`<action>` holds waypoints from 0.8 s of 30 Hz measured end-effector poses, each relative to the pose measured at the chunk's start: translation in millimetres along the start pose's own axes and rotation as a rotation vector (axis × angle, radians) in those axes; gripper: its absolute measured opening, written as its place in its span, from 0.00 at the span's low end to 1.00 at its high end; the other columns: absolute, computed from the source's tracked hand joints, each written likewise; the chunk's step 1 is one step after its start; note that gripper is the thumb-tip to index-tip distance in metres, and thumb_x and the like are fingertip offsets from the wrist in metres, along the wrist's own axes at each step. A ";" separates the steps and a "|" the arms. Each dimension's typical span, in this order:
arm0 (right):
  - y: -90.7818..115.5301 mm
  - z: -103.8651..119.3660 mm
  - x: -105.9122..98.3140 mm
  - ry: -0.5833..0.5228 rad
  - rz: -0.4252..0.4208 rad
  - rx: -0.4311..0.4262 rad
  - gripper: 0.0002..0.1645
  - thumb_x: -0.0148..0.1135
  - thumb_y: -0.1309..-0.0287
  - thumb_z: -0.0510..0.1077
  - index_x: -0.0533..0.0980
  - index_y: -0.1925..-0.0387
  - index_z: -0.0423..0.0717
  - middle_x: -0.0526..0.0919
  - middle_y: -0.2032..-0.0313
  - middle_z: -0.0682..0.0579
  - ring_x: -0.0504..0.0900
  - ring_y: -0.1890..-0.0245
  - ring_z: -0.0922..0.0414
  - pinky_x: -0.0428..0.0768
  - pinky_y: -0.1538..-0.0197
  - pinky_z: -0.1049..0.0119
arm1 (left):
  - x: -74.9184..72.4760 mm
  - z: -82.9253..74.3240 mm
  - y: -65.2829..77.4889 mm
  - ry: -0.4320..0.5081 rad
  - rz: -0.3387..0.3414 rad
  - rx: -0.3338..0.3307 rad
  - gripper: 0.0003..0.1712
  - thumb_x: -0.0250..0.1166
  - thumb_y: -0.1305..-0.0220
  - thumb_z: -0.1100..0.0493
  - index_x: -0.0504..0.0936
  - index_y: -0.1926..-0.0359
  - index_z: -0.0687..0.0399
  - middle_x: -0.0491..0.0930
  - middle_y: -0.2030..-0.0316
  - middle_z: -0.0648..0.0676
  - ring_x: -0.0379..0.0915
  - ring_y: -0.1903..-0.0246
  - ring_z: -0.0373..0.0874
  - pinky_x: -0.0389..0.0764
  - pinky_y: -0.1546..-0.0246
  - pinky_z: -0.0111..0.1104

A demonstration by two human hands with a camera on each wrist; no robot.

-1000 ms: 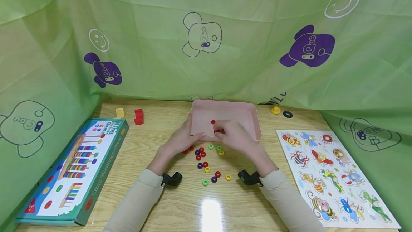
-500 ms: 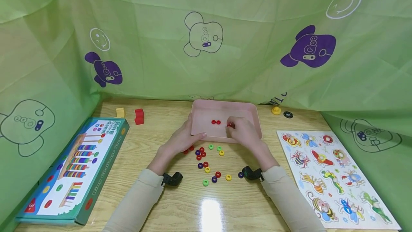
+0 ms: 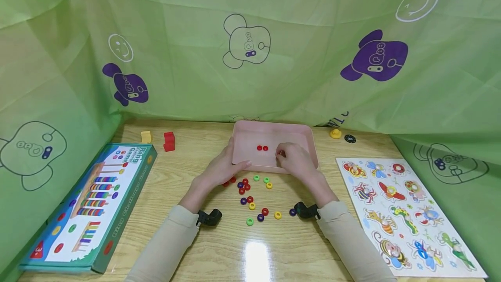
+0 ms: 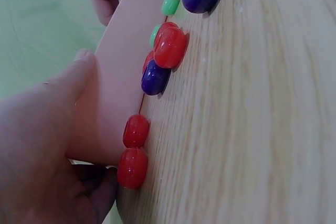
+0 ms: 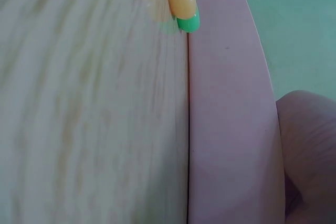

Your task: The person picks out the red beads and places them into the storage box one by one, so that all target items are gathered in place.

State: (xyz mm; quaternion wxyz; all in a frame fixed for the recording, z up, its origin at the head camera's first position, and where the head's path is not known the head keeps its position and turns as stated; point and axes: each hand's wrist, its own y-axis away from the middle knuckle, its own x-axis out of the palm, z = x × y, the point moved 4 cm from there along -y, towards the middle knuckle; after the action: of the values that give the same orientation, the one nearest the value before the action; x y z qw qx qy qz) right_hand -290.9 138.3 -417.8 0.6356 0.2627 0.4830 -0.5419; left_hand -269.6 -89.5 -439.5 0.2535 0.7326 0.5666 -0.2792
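Note:
A pink tray (image 3: 289, 169) lies on the wooden table, with two red rings (image 3: 262, 148) side by side inside it. My left hand (image 3: 222, 169) grips the tray's left end. Its thumb (image 4: 79, 74) lies over the front rim, and the other fingers bend round the corner. My right hand (image 3: 296, 159) reaches into the tray with bent fingers, which pinch a red ring mostly hidden behind them. In the right wrist view the tray's wall (image 5: 226, 103) hides those fingertips. Loose red, purple, yellow and green rings (image 3: 252, 206) lie in front of the tray.
A ring game box (image 3: 105, 199) lies at the left, near yellow (image 3: 146, 137) and red (image 3: 169, 141) blocks. An insect picture board (image 3: 403, 216) lies at the right. A yellow duck (image 3: 335, 133) and black disc (image 3: 350, 139) sit behind it. Green cloth (image 3: 188, 77) encloses the table.
My right hand has moved rightward inside the tray, leaving a second red ring beside the first. A red ring at its fingertips is now mostly hidden. My left hand stays on the tray.

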 end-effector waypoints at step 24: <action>9.2 48.2 -1.7 -0.028 0.062 -0.160 0.07 0.58 0.43 0.42 0.81 0.65 0.48 0.80 0.70 0.59 0.74 0.72 0.62 0.76 0.63 0.68 | -0.5 2.4 -0.4 -0.043 -0.012 0.022 0.61 0.56 0.46 0.28 0.31 0.27 0.49 0.43 0.27 0.55 0.49 0.30 0.53 0.61 0.34 0.48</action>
State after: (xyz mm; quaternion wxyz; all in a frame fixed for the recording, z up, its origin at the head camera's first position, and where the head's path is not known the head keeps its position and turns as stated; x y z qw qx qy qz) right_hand -266.2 100.2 -399.0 0.6775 0.2184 0.5077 -0.4854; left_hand -270.4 -91.4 -440.9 0.2560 0.7256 0.5625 -0.3026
